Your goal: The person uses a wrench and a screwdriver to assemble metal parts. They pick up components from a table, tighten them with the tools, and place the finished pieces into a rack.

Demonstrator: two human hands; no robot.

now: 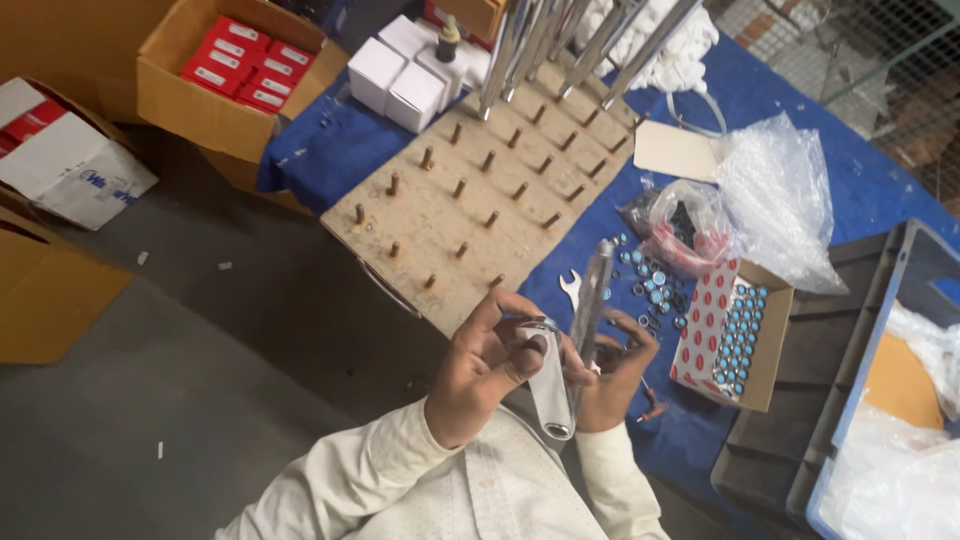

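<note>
While both hands work above the near edge of the pegged wooden board (480, 200), the left hand (485, 365) clasps the polished chrome tap body (552, 385), its grip closed round it; the right hand (615, 370) holds the slim chrome spout (592, 300) upright, just right of the body. Keeping both parts aligned seems advisable

right palm (610, 385): hidden behind the tube (590, 300)
rods (560, 40): tops cut off by the upper edge
bin (880, 400): cut off at right
caps (738, 335): too small to tell
</note>
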